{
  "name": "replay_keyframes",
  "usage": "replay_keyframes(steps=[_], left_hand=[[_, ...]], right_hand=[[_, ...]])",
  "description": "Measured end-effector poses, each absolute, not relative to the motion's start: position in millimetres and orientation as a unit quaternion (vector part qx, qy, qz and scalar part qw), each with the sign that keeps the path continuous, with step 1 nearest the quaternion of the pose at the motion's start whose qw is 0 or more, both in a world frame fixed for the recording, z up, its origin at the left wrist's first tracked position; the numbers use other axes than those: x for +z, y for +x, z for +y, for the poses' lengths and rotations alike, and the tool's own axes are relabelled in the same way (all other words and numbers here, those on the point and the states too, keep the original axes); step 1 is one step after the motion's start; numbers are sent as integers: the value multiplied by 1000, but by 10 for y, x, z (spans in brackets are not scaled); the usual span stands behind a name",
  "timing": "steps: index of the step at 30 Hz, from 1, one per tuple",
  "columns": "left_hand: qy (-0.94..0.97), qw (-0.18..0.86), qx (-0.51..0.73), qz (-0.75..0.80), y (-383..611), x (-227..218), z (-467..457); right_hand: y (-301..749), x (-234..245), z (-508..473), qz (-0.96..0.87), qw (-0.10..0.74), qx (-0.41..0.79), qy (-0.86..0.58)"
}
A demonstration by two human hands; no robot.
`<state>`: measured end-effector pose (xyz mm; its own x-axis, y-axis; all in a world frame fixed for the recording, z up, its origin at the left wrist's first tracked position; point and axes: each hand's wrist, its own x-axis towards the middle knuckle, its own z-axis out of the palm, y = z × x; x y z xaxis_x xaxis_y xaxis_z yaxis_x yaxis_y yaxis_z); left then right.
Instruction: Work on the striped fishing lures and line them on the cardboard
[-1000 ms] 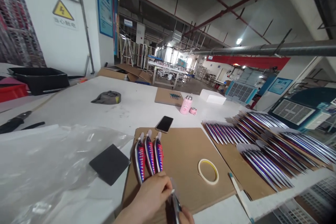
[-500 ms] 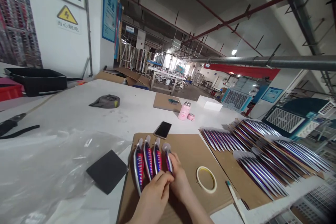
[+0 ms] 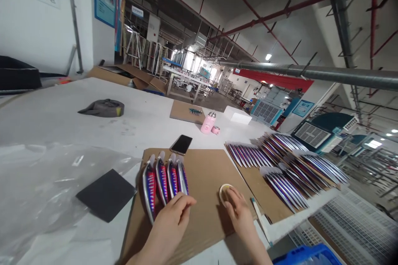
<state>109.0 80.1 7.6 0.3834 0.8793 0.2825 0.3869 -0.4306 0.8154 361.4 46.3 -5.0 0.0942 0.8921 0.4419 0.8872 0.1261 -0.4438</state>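
Note:
Four fishing lures [image 3: 161,178], purple and red with pale stripes, silver edges and clear lips, lie side by side on a brown cardboard sheet [image 3: 205,174]. My left hand [image 3: 171,223] is beside the lower end of the rightmost lure [image 3: 183,177], thumb and fingers drawn together in a pinch. Whatever lies between those fingertips is hidden. To the right, my right hand [image 3: 240,215] reaches over a roll of masking tape [image 3: 221,193], fingers bent and thumb apart from them. Its fingers cover much of the roll.
More lures [image 3: 286,188] lie in rows on cardboard at the right. A phone [image 3: 181,144] and a pink bottle [image 3: 208,123] stand beyond the sheet. Left are a black square [image 3: 106,194] and plastic film [image 3: 62,178]. A flat stick [image 3: 261,218] lies near the table edge.
My right hand has let go of the rightmost lure and moved right to the tape roll. That lure now lies against the others. My left hand stays near it. The view has shifted right.

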Motion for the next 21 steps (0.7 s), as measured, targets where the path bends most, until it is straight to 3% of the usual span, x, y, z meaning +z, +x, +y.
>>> replay_keyframes(steps=[7,14,18,21], left_hand=[[775,348,355,391,1146,27,727],[743,414,379,365,1138,119,696],[746,394,373,386,1135,189,702],[756,379,363,392,1147,183,685]], right_hand=[[3515,-99,332,-667,323,38,-671],[2826,-269,132,-639,457,235,-572],[2728,-277,119,-629,477,223,-571],[2774,-255,159,-638,458,139,-603]])
